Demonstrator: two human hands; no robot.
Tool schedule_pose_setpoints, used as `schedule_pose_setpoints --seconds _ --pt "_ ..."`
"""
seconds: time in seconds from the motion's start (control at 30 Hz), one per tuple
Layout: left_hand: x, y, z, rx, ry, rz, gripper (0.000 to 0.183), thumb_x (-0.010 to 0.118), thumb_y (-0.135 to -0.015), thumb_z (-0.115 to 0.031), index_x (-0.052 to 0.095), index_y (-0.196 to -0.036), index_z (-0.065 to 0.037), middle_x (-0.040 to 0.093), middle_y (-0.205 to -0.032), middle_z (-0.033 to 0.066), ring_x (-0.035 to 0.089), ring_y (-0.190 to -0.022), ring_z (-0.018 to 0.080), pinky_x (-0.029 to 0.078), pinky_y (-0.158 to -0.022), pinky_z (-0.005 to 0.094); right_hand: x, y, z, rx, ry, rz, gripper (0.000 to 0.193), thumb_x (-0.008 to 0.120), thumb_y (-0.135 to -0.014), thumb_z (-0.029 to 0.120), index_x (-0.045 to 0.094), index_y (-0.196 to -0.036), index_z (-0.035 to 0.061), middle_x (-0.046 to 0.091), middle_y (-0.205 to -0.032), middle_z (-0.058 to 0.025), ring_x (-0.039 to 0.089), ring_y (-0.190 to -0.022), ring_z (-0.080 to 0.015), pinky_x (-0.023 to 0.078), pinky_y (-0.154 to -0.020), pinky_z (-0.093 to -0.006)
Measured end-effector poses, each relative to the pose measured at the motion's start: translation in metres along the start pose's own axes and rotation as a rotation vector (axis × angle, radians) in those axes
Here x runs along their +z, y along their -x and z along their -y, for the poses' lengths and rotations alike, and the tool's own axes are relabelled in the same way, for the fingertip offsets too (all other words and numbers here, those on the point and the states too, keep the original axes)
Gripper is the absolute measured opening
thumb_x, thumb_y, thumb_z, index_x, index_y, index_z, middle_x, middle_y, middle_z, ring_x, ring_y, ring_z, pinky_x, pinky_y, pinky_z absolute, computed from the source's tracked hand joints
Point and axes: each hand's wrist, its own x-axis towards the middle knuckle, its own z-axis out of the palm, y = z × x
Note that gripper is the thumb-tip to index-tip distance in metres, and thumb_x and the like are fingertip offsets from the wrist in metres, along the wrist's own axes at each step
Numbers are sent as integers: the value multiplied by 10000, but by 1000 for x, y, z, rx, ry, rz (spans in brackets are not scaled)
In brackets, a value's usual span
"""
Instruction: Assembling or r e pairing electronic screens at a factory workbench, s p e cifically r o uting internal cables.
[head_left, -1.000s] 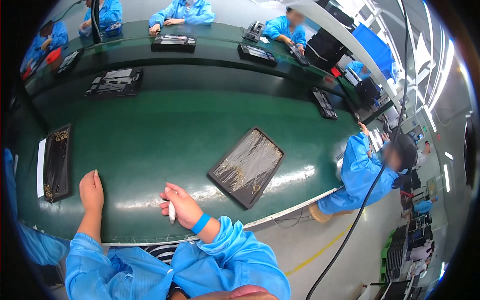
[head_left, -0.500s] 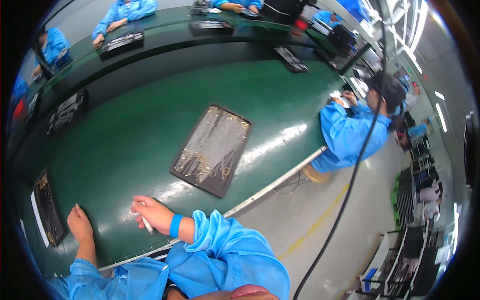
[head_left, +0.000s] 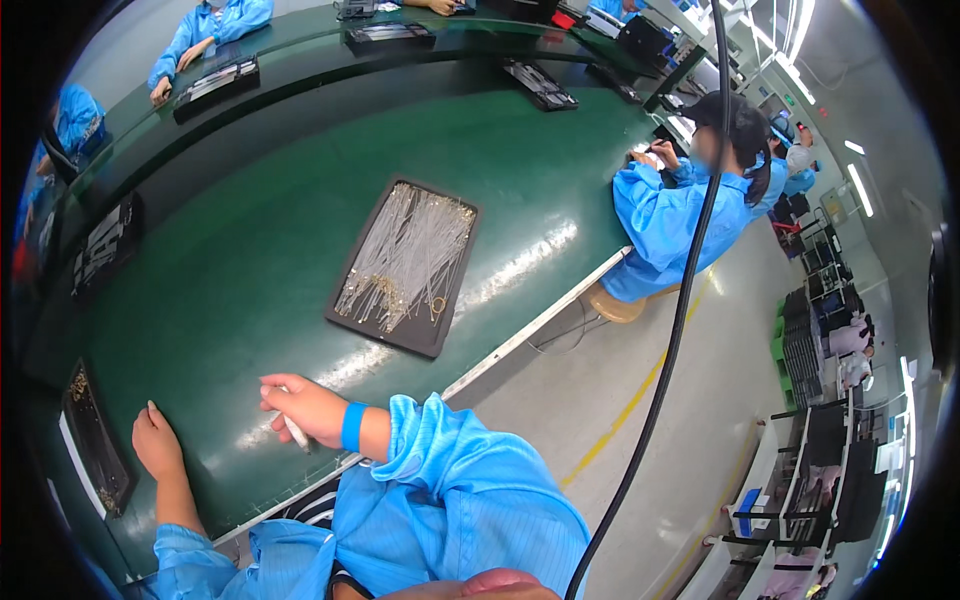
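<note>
My right hand [head_left: 308,408], with a blue band at its wrist, is closed around a white pen-shaped tool [head_left: 295,432] just above the near edge of the green table. The tool's blunt end sticks out below the fingers. To its left, my left hand [head_left: 158,445] rests at the table, loosely curled with a fingertip pointing away; nothing shows in it. Ahead of my right hand, apart from it, lies a black tray [head_left: 385,343] full of long thin pale strands [head_left: 410,245] with gold-coloured ends. A gold ring-like loop [head_left: 438,305] shows in its near right corner.
At far left a second black tray [head_left: 98,450] holds gold-tipped pieces, with a white strip along its side. More dark trays [head_left: 540,85] stand along the far side. A co-worker in blue [head_left: 680,200] sits at the right. A black cable [head_left: 665,370] hangs across the view.
The view has shifted, so the table and trays sit higher and further left. My right hand still grips the white tool; my left hand keeps its place.
</note>
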Motion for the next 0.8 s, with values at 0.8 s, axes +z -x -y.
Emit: schedule_pose_setpoints --seconds 0.8 --pt "3 -20 -28 56 326 74 279 449 -798 -259 572 -862 -16 556 -903 114 486 -884 299 345 -830 384 21 -33 19 293 -162 -71 388 494 -795 346 372 -1102 142 515 -938 -52 570 -667 -212 490 -519 -332"
